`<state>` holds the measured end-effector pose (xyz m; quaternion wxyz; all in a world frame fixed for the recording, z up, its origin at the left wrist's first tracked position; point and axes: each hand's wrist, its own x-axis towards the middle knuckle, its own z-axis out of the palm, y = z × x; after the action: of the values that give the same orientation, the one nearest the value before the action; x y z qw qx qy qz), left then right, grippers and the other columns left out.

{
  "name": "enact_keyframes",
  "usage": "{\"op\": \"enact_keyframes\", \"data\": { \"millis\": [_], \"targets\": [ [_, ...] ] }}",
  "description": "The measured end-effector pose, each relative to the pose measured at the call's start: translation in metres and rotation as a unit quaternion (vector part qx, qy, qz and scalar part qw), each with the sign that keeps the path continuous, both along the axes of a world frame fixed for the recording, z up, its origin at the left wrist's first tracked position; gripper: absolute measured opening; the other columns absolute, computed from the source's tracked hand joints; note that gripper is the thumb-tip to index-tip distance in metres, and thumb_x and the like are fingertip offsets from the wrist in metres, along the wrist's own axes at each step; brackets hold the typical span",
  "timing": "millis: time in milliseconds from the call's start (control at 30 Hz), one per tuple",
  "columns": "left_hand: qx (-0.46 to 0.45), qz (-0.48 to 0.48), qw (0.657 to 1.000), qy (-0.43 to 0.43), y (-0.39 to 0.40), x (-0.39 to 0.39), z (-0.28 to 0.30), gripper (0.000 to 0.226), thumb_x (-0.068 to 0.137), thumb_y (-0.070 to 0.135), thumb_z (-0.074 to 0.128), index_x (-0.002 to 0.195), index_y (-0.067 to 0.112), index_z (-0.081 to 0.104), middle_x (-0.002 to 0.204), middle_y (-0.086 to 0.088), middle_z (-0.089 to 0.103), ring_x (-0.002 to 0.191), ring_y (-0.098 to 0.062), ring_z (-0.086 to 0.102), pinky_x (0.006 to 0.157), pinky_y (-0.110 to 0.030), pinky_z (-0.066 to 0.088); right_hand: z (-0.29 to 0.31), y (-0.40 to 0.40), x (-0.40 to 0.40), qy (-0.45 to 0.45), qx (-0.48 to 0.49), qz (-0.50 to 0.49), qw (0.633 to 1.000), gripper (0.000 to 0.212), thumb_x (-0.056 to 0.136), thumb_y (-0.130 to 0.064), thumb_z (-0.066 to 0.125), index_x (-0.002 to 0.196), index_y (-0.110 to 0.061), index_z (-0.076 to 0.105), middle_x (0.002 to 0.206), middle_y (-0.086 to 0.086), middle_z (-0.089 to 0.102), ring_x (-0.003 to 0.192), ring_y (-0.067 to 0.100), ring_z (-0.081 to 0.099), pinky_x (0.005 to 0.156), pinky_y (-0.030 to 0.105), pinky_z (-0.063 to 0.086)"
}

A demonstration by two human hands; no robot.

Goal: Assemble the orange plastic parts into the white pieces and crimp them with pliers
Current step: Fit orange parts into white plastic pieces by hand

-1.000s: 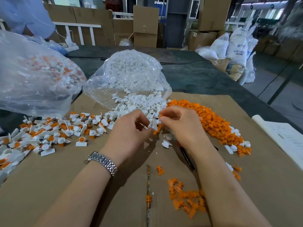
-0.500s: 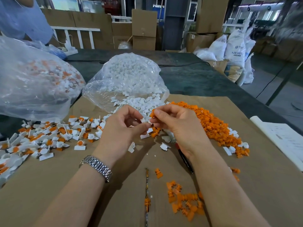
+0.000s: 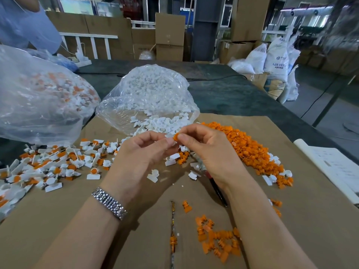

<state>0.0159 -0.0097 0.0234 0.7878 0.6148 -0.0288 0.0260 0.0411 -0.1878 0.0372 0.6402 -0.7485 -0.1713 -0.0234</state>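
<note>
Our left hand pinches a white piece at its fingertips, and just right of it our right hand pinches an orange part against it, both raised above the cardboard sheet. We should line the insert up squarely before pressing home. Finished pieces lie left, loose orange parts right; cartons and sacks fill the warehouse beyond.

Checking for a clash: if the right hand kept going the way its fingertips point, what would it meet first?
The right hand points left, pinching an orange part. It would first meet the white piece held by the left hand; they look nearly touching, though depth is unclear.
</note>
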Motion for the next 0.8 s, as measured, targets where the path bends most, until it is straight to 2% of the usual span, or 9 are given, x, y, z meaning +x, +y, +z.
{"op": "enact_keyframes", "data": {
  "millis": [67, 133, 233, 300, 433, 500, 600, 700, 800],
  "targets": [
    [-0.012, 0.001, 1.000, -0.004, 0.001, 0.000, 0.000, 0.024, 0.064, 0.026, 0.090, 0.079, 0.016, 0.076, 0.098, -0.016, 0.077, 0.101, -0.033, 0.074, 0.103, -0.048, 0.051, 0.001, 0.000, -0.001, -0.015, -0.012, 0.000, 1.000, 0.005, 0.095, -0.019, 0.070, 0.097, -0.020, 0.075, 0.094, -0.006, 0.075, 0.093, 0.007, 0.069, 0.084, 0.014, 0.052],
    [0.026, 0.028, 0.999, -0.018, 0.000, -0.001, 0.000, 0.026, 0.063, 0.027, 0.090, 0.081, 0.017, 0.073, 0.096, -0.012, 0.078, 0.097, -0.031, 0.076, 0.096, -0.044, 0.055, 0.001, 0.001, -0.001, -0.039, -0.039, -0.008, 0.998, 0.005, 0.095, -0.019, 0.070, 0.097, -0.019, 0.075, 0.092, -0.007, 0.073, 0.089, 0.003, 0.067, 0.078, 0.010, 0.049],
    [0.122, 0.066, 0.990, -0.037, -0.002, -0.002, 0.002, 0.038, 0.064, 0.030, 0.087, 0.097, 0.019, 0.072, 0.093, 0.001, 0.077, 0.089, -0.017, 0.076, 0.083, -0.028, 0.061, 0.000, 0.003, -0.001, -0.063, -0.078, -0.018, 0.995, 0.006, 0.097, -0.018, 0.067, 0.099, -0.016, 0.072, 0.091, -0.007, 0.071, 0.087, 0.003, 0.064, 0.076, 0.010, 0.048],
    [0.124, 0.061, 0.990, -0.030, -0.002, -0.002, 0.003, 0.043, 0.066, 0.027, 0.086, 0.106, 0.019, 0.075, 0.092, 0.003, 0.077, 0.086, -0.014, 0.076, 0.085, -0.025, 0.060, -0.001, 0.006, -0.001, -0.071, -0.090, -0.017, 0.993, 0.006, 0.098, -0.017, 0.065, 0.100, -0.016, 0.071, 0.091, -0.008, 0.070, 0.087, 0.003, 0.063, 0.077, 0.012, 0.048],
    [0.081, 0.025, 0.996, -0.012, -0.003, -0.004, 0.005, 0.033, 0.070, 0.018, 0.081, 0.100, 0.007, 0.075, 0.086, -0.014, 0.078, 0.082, -0.028, 0.078, 0.082, -0.034, 0.062, -0.001, 0.007, -0.002, -0.072, -0.101, -0.009, 0.992, 0.006, 0.099, -0.020, 0.065, 0.100, -0.019, 0.070, 0.090, -0.008, 0.068, 0.080, 0.005, 0.060, 0.071, 0.020, 0.048],
    [0.118, 0.050, 0.991, -0.039, -0.004, -0.004, 0.004, 0.023, 0.075, 0.012, 0.080, 0.097, 0.008, 0.074, 0.080, -0.010, 0.078, 0.074, -0.025, 0.078, 0.070, -0.024, 0.062, -0.002, 0.008, -0.003, -0.080, -0.123, -0.025, 0.989, 0.005, 0.098, -0.024, 0.065, 0.099, -0.024, 0.070, 0.088, -0.010, 0.067, 0.073, 0.003, 0.054, 0.066, 0.017, 0.043],
    [0.205, 0.089, 0.971, -0.078, -0.007, -0.002, 0.001, 0.016, 0.083, 0.001, 0.078, 0.093, 0.013, 0.074, 0.074, -0.004, 0.077, 0.065, -0.018, 0.076, 0.061, -0.017, 0.056, -0.003, 0.010, -0.004, -0.097, -0.174, -0.045, 0.979, 0.004, 0.099, -0.028, 0.063, 0.100, -0.027, 0.066, 0.090, -0.013, 0.063, 0.080, 0.005, 0.052, 0.071, 0.021, 0.043],
    [0.216, 0.085, 0.970, -0.074, -0.005, -0.001, 0.000, 0.018, 0.084, 0.001, 0.077, 0.097, 0.013, 0.074, 0.075, -0.003, 0.078, 0.067, -0.017, 0.076, 0.063, -0.017, 0.057, -0.003, 0.012, -0.005, -0.110, -0.197, -0.045, 0.973, 0.005, 0.099, -0.027, 0.063, 0.101, -0.025, 0.066, 0.091, -0.015, 0.061, 0.086, 0.006, 0.052, 0.074, 0.022, 0.042],
    [0.162, 0.045, 0.984, -0.051, 0.002, 0.000, 0.002, 0.026, 0.083, 0.002, 0.077, 0.106, 0.015, 0.077, 0.085, -0.007, 0.079, 0.081, -0.020, 0.078, 0.075, -0.021, 0.060, -0.002, 0.012, -0.005, -0.113, -0.190, -0.046, 0.974, 0.006, 0.099, -0.024, 0.064, 0.102, -0.023, 0.068, 0.094, -0.013, 0.063, 0.088, 0.007, 0.054, 0.075, 0.022, 0.045]
  ]
}}
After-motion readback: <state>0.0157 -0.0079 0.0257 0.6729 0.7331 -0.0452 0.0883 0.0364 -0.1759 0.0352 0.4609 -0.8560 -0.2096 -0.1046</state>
